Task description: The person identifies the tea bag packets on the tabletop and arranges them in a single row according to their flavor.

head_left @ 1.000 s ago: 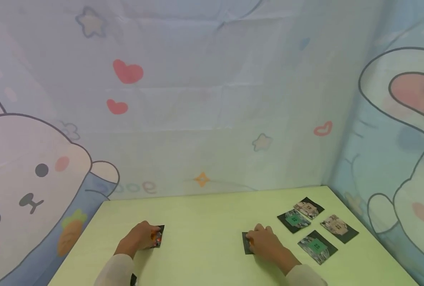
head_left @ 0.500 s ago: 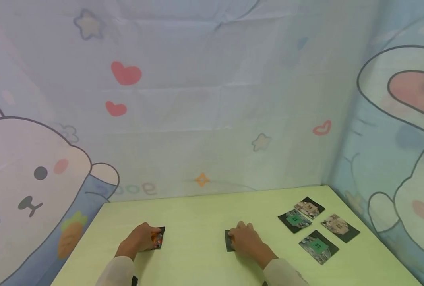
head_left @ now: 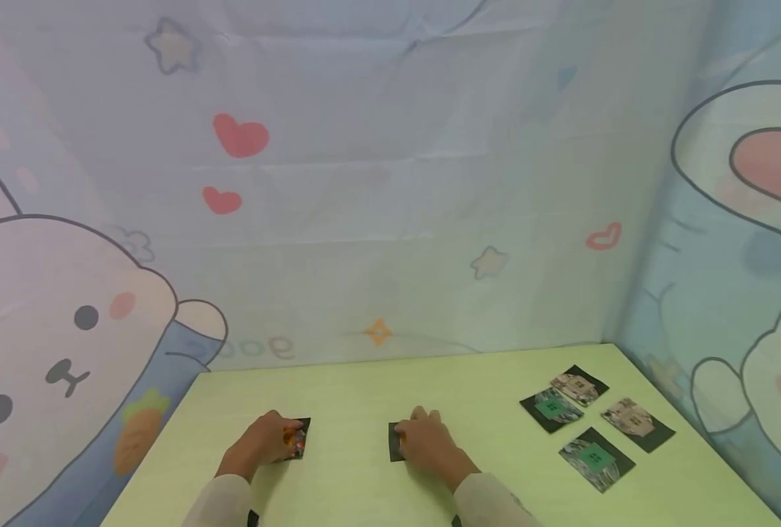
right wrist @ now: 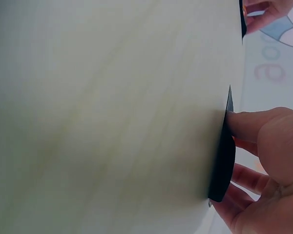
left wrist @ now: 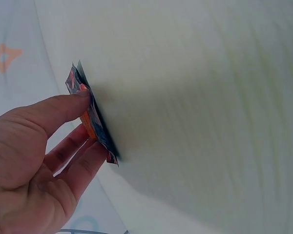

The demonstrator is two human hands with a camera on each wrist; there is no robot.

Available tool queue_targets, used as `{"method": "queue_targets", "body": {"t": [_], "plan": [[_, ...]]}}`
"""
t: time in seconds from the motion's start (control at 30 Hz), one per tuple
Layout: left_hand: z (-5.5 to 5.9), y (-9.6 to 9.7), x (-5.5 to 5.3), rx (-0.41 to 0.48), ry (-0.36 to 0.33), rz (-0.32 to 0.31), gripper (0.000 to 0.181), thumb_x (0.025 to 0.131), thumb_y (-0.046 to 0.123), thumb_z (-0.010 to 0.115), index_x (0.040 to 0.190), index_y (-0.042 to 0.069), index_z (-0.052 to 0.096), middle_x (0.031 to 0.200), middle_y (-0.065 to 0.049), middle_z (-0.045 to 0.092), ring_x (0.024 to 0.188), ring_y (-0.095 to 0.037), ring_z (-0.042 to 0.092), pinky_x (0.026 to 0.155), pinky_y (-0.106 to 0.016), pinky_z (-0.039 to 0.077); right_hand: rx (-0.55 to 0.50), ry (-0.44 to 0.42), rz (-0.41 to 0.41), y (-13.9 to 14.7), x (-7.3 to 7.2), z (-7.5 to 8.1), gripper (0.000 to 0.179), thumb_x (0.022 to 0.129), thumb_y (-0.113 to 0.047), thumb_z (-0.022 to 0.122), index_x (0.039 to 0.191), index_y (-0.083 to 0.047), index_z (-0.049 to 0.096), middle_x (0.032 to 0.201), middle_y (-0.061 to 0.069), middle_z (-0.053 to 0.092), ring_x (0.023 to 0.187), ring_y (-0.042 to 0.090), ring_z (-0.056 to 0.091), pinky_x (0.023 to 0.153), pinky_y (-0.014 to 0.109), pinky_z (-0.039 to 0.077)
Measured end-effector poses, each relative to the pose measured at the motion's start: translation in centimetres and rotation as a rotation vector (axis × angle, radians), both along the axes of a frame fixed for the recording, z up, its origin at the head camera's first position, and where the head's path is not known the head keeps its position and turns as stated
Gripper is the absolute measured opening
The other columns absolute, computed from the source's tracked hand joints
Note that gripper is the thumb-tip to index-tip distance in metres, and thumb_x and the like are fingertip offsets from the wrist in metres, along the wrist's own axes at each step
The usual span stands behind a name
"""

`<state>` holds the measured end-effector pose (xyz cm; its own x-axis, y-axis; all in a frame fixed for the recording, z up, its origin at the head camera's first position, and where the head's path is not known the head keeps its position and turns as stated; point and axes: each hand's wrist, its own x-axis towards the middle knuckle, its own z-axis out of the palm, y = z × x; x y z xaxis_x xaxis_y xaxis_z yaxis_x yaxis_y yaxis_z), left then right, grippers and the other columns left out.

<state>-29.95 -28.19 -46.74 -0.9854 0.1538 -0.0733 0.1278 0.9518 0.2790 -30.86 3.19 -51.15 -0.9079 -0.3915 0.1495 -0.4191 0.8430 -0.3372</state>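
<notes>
My left hand [head_left: 265, 439] pinches a small flat sachet [left wrist: 98, 126] with dark edges and orange-red print, thumb on one side and fingers on the other. It stands on edge or tilted at the tabletop, left of the middle. To its right, my right hand [head_left: 430, 445] grips another small sachet [right wrist: 224, 163], which looks black from the wrist side; its front print is mostly hidden by the fingers. A gap of bare table separates the two sachets. At the top of the right wrist view, part of the left hand [right wrist: 276, 9] shows too.
Several similar sachets lie flat at the table's right: a green one [head_left: 551, 408], a beige one [head_left: 579, 386], another beige one [head_left: 637, 424] and another green one [head_left: 597, 459]. The pale green tabletop [head_left: 344, 395] meets a cartoon-printed cloth [head_left: 337, 278] behind and at both sides.
My right hand has slid left with its sachet, away from the sachets on the right and closer to the left hand. The left hand has hardly moved.
</notes>
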Motion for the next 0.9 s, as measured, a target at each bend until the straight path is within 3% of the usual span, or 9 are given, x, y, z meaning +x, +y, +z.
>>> {"method": "queue_targets", "body": {"t": [0.17,0.33,0.6,0.9], "plan": [[0.1,0.1,0.0,0.007,-0.003,0.007,0.048,0.083,0.01,0.083,0.129,0.009,0.071,0.109,-0.017,0.06,0.094,-0.028,0.061,0.09,-0.05,0.055,-0.004,-0.003,0.001,-2.0,0.1,0.5,0.029,0.097,-0.021,0.062,0.123,-0.014,0.074,0.108,0.009,0.058,0.079,0.021,0.039,0.058,0.027,0.036],[-0.1,0.2,0.0,0.008,-0.002,0.008,0.049,0.081,0.011,0.085,0.129,0.009,0.072,0.111,-0.019,0.06,0.099,-0.032,0.063,0.093,-0.053,0.054,0.02,-0.016,-0.006,-3.7,0.4,1.1,0.029,0.097,-0.022,0.063,0.124,-0.015,0.073,0.109,0.008,0.057,0.08,0.019,0.038,0.06,0.027,0.036],[-0.1,0.5,0.0,0.003,-0.014,0.008,0.05,0.082,0.013,0.084,0.129,0.011,0.072,0.111,-0.016,0.06,0.097,-0.029,0.062,0.093,-0.052,0.054,0.05,-0.03,-0.018,-6.2,0.2,0.8,0.032,0.096,-0.026,0.066,0.127,-0.02,0.072,0.111,0.007,0.058,0.082,0.02,0.04,0.061,0.028,0.038],[0.1,-0.1,0.1,0.008,-0.021,0.039,0.051,0.08,0.011,0.085,0.13,0.011,0.072,0.111,-0.016,0.06,0.093,-0.026,0.06,0.091,-0.051,0.054,0.078,0.029,-0.018,-9.7,-0.4,-0.2,0.033,0.094,-0.03,0.07,0.126,-0.023,0.072,0.108,0.006,0.058,0.081,0.02,0.041,0.061,0.029,0.039]]}}
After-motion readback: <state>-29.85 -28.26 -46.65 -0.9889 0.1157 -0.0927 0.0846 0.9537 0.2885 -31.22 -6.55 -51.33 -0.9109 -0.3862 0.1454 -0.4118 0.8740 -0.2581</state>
